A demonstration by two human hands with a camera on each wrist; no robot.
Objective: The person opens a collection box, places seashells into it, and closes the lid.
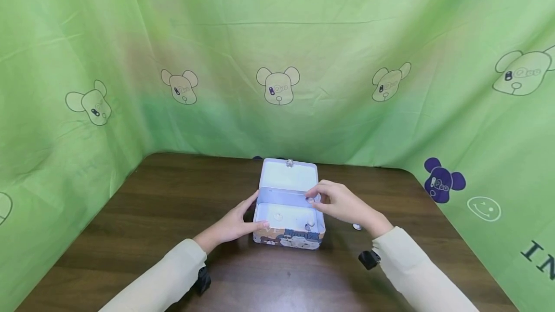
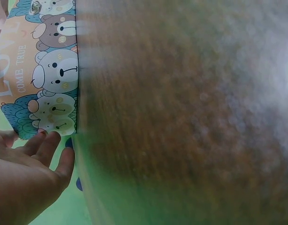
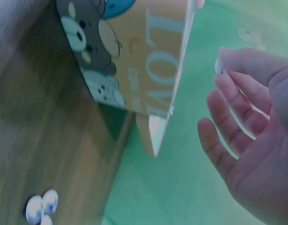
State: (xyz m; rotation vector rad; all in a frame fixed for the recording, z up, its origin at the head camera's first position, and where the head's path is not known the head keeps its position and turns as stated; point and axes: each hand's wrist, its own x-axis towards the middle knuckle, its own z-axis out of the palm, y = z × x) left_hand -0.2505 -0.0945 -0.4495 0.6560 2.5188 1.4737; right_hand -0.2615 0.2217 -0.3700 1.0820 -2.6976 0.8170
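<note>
head view: l. hand (image 1: pixel 231 225) spread wide, thumb well apart from index, thumb on the front rim and fingers along the l. side of a printed tin box (image 1: pixel 299 241), which sat mid-table (image 1: pixel 208 182) w/ lid (image 1: pixel 289 175) open at the back. r. hand (image 1: pixel 344 202) pinched a small shiny piece (image 3: pixel 219 66) btwn thumb and index, above the box's r. side; its other fingers hung apart, slightly bent. a few small pieces (image 1: pixel 278 216) lay inside; more white pieces (image 3: pixel 34 209) lay on the tabletop, r. of the box.
</note>
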